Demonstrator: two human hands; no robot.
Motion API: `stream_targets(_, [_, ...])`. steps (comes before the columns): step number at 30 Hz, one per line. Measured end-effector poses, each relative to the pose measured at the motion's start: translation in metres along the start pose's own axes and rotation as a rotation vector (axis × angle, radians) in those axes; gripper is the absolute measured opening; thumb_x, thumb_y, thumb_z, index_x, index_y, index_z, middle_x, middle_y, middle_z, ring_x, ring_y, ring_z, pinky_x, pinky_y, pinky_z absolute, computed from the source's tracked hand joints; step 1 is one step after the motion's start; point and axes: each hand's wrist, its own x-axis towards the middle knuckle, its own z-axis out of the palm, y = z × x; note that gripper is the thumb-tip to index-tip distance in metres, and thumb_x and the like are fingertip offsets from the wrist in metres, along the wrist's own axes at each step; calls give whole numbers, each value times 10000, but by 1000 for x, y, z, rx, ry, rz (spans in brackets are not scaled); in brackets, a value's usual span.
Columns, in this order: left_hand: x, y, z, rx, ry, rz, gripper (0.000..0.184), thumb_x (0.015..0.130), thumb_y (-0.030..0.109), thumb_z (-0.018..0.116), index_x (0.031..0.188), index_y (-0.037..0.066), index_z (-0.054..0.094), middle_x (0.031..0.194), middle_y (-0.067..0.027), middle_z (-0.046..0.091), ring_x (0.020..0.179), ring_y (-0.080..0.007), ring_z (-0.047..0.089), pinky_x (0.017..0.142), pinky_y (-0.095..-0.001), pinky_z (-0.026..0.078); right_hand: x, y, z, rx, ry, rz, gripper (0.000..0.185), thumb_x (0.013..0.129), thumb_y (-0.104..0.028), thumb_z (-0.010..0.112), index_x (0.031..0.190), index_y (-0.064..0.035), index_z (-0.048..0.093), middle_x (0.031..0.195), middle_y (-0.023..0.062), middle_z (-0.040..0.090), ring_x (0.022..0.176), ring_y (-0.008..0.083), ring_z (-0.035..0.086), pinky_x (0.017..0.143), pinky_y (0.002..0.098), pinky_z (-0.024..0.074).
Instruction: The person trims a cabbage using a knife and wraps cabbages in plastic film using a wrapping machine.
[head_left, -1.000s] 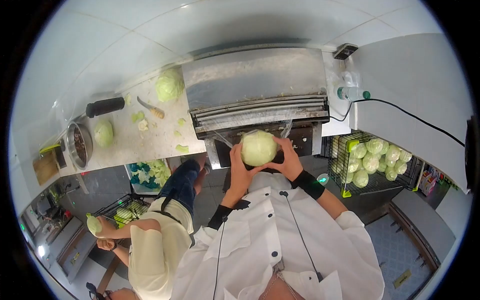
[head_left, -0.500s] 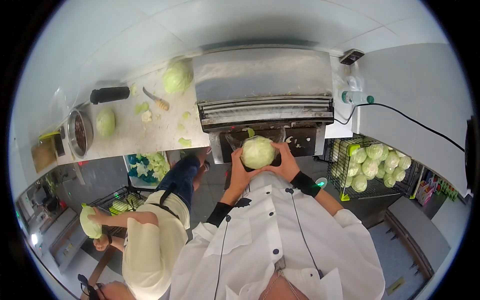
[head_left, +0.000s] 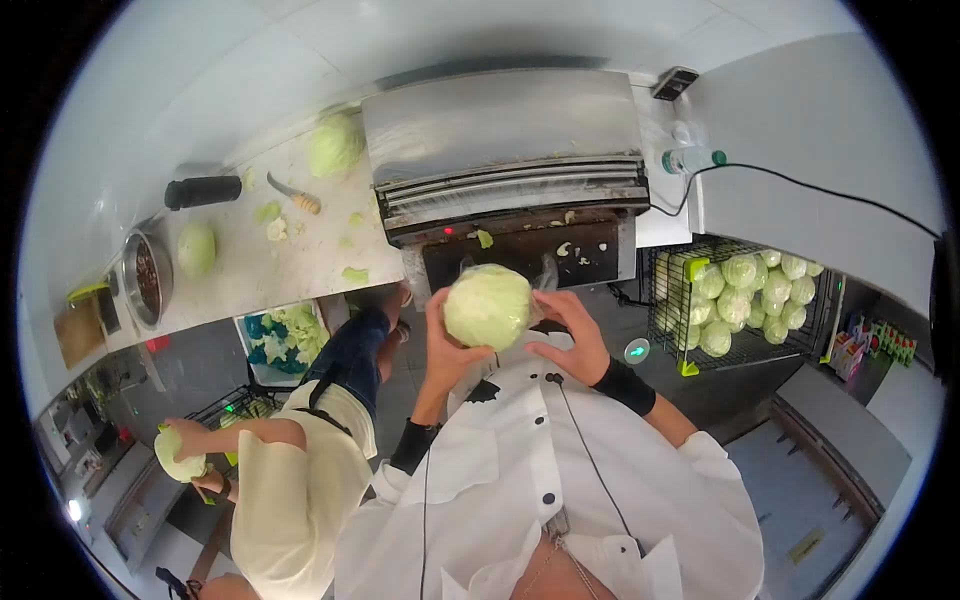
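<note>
A pale green cabbage point(head_left: 488, 308) is held up in front of my chest, between me and the metal wrapping machine point(head_left: 510, 130). Clear film clings about it. My left hand point(head_left: 449, 345) wraps its left side and lower edge. My right hand point(head_left: 574, 337) is at the right with thumb and fingers spread; its fingertips are near the film at the cabbage's edge, and whether they touch it I cannot tell. Bits of leaf point(head_left: 485, 239) lie on the machine's dark plate point(head_left: 520, 254).
At left, the white counter point(head_left: 330, 240) bears cabbages, a curved knife point(head_left: 296, 194), a black cylinder point(head_left: 203, 192) and a metal bowl point(head_left: 147, 280). A co-worker point(head_left: 285, 500) holds another cabbage point(head_left: 181, 453). A wire basket point(head_left: 690, 330) of wrapped cabbages and a bottle point(head_left: 693, 160) are at right.
The cabbage has come off the machine's plate toward me and a little left, with my left hand around it. My right hand has opened away from its side. The view has shifted.
</note>
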Motion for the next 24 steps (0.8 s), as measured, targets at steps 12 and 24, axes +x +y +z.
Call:
stream_targets(12, [-32,15,29,-200,-92,-14,1208,582,582,890,1483,67,272,1427,-111,441,1311,-233,471,1076,-380,434,-19,27,-60,118,-64,-318,106,892,-34,669,977,-17,607,935,81,615,841,171,564,744,295,482])
stream_targets(24, [-67,-6,128,-427,-276,-93,994,783,793,520,1523,167,301,1519,-88,401,1372,-262,431,1147,-457,358,-67,-1,-119,336,-128,-249,72,923,-38,644,913,-25,574,864,37,577,771,114,568,690,258,471])
